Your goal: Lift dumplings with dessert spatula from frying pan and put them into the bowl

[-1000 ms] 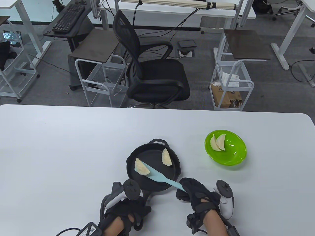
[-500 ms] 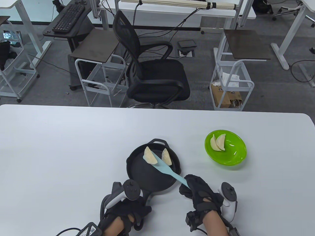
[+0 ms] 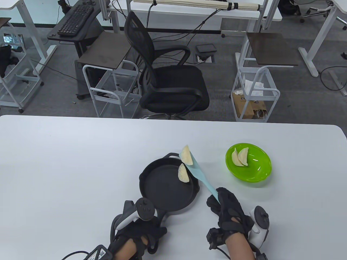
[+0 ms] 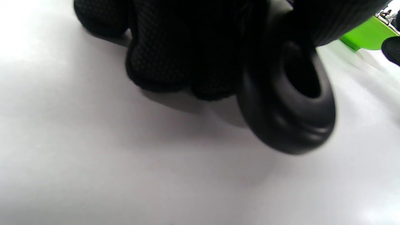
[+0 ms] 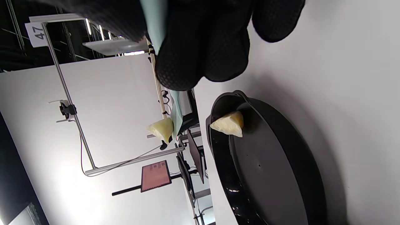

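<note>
The right hand grips the pale blue dessert spatula — a pale crescent dumpling rides its blade over the black frying pan's far rim; the green plastic bowl lies rightward. The left hand holds the pan's handle.

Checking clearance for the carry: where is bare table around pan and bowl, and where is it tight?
Bare table runs left of the pan, behind both, and right of the bowl. The strip between pan and bowl is open, though the spatula with its dumpling hangs over its pan side. Crowded: near edge, where the left hand holds the pan handle and the right hand the spatula.
</note>
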